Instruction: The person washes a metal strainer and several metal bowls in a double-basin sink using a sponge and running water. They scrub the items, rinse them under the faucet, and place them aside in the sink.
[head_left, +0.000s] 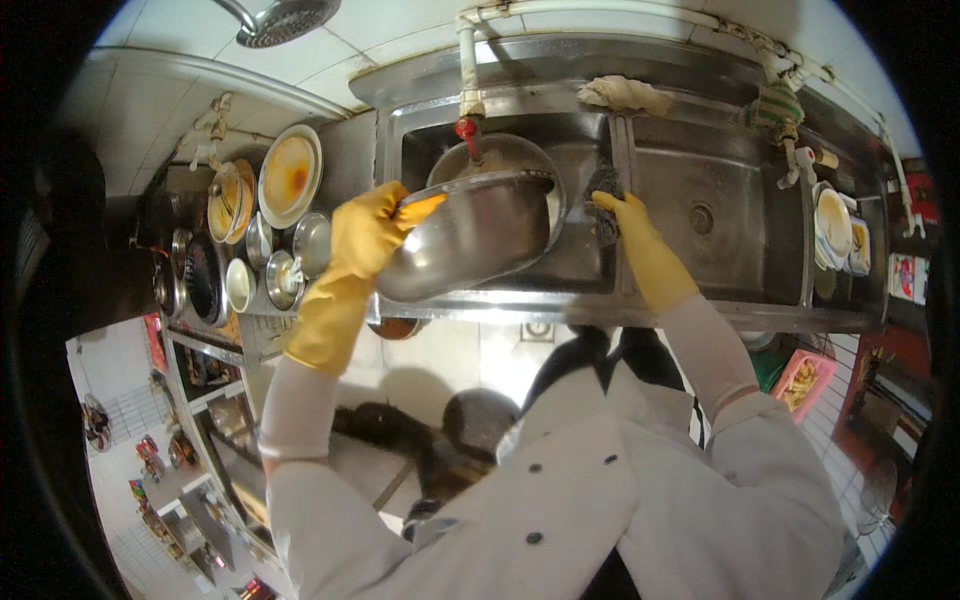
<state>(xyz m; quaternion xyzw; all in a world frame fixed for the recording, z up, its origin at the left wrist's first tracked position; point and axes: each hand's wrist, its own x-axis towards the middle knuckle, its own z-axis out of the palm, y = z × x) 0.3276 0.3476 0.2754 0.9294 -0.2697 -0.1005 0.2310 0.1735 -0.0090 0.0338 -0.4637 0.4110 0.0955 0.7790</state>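
Note:
My left hand, in a yellow rubber glove, grips the rim of a large stainless steel basin, which is tilted over the left sink. Behind it, a second metal basin lies in that sink under a tap with a red handle. My right hand, gloved in yellow too, holds a dark scouring pad near the divider between the two sinks. The right sink's basin shows a round drain.
Stacked plates, metal bowls and a black pan stand at left. A cloth lies on the sink's back ledge. Dishes sit at the far right, above a pink basket. A ladle hangs at top left.

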